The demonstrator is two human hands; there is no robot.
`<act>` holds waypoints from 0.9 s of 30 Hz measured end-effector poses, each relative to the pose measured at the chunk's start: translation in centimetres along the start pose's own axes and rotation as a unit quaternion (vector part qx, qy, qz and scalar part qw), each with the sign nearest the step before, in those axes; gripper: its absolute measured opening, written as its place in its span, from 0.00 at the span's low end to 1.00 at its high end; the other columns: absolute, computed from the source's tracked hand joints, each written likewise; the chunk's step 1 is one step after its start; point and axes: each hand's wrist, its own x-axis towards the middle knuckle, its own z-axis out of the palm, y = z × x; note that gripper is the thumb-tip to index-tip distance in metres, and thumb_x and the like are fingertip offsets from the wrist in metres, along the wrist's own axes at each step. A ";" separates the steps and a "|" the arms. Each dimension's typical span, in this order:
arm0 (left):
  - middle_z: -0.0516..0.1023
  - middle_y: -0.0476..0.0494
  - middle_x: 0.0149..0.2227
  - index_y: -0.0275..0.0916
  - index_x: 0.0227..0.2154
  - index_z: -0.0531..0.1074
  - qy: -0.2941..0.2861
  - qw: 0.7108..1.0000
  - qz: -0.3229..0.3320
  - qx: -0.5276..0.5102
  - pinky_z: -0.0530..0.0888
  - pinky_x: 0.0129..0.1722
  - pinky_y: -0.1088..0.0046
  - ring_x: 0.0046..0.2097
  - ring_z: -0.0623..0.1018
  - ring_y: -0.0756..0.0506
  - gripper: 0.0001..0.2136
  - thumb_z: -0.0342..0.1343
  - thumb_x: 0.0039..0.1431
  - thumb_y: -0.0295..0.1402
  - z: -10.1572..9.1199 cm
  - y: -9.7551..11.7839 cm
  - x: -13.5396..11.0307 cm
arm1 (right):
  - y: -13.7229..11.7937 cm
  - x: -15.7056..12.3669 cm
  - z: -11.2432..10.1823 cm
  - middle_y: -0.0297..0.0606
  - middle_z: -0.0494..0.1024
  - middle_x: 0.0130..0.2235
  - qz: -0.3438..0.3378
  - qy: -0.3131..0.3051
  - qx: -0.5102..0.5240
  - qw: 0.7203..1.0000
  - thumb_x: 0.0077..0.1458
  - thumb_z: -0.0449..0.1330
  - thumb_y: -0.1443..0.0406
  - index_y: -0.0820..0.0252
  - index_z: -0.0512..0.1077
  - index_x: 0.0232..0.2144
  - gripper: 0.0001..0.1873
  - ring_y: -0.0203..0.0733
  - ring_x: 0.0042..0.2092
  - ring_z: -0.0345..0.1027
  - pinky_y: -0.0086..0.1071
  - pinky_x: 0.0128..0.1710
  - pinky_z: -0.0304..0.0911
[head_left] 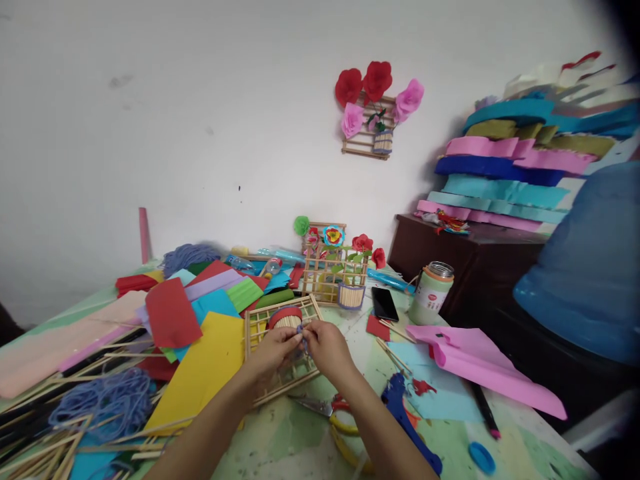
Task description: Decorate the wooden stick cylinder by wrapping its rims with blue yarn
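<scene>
My left hand and my right hand meet over a wooden stick lattice frame lying on the table. Their fingertips pinch a small bluish piece between them, right by a little stick basket with a red rim fixed to the frame. The left hand also rests on the frame. What exactly the small piece is cannot be told.
Coloured paper sheets, blue yarn and loose sticks cover the left. A blue glue gun, scissors, phone, jar and pink paper lie right. A finished flower frame stands behind.
</scene>
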 end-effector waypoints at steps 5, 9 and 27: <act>0.65 0.52 0.16 0.35 0.18 0.71 0.039 0.994 0.036 0.099 0.55 0.21 0.77 0.20 0.60 0.52 0.14 0.55 0.45 0.43 -0.8 -0.6 0.6 | 0.0 0.0 0.0 0.38 0.75 0.29 0.006 -0.005 -0.007 1.000 0.53 0.52 0.69 0.62 0.72 0.26 0.10 0.34 0.32 0.65 0.24 0.30 0.49; 0.71 0.50 0.18 0.35 0.16 0.73 0.064 0.983 0.063 0.161 0.60 0.26 0.76 0.24 0.67 0.49 0.11 0.54 0.44 0.37 -0.8 0.0 0.4 | 0.1 0.0 0.1 0.38 0.75 0.31 0.005 -0.007 -0.015 1.000 0.53 0.52 0.69 0.61 0.73 0.28 0.09 0.35 0.34 0.66 0.24 0.31 0.49; 0.75 0.47 0.22 0.35 0.24 0.72 0.193 0.978 0.081 -0.015 0.66 0.29 0.73 0.28 0.73 0.46 0.12 0.57 0.44 0.41 -0.3 0.4 0.1 | -3.1 -1.9 -0.5 0.38 0.76 0.31 -0.058 0.016 -0.190 0.980 0.57 0.49 0.65 0.59 0.70 0.32 0.10 0.37 0.31 0.68 0.29 0.26 0.43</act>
